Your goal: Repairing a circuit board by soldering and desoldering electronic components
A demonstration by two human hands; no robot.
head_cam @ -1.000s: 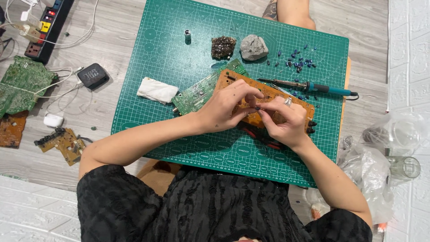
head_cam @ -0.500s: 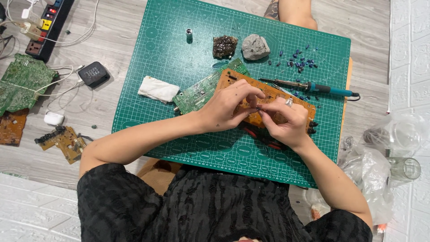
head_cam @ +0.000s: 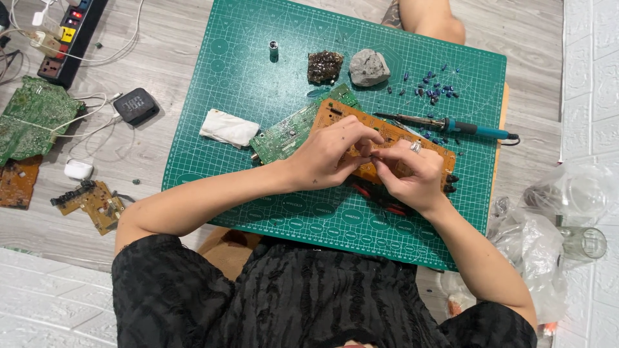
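An orange circuit board [head_cam: 393, 135] lies tilted on the green cutting mat [head_cam: 219, 77]. My left hand [head_cam: 332, 154] rests on its left part with the fingers curled onto it. My right hand [head_cam: 412, 177], with a ring on one finger, grips the board's near edge. The fingertips of both hands meet and pinch at one spot in the board's middle; what is between them is hidden. A green circuit board [head_cam: 287, 134] lies under the orange one's left end. Red-handled pliers [head_cam: 380, 198] show partly beneath my right hand. A blue-handled soldering iron [head_cam: 451, 125] lies just beyond the board.
On the mat: a white cloth [head_cam: 229, 127], a dark clump [head_cam: 324, 66], a grey stone [head_cam: 369, 67], several small blue parts [head_cam: 435, 85], a small cylinder [head_cam: 273, 49]. Left on the floor: a power strip [head_cam: 71, 32], a black speaker [head_cam: 137, 105], more boards [head_cam: 29, 116]. Right: plastic bags and a glass jar [head_cam: 583, 241].
The fingers of both hands have shifted slightly on the orange board; nothing else has moved.
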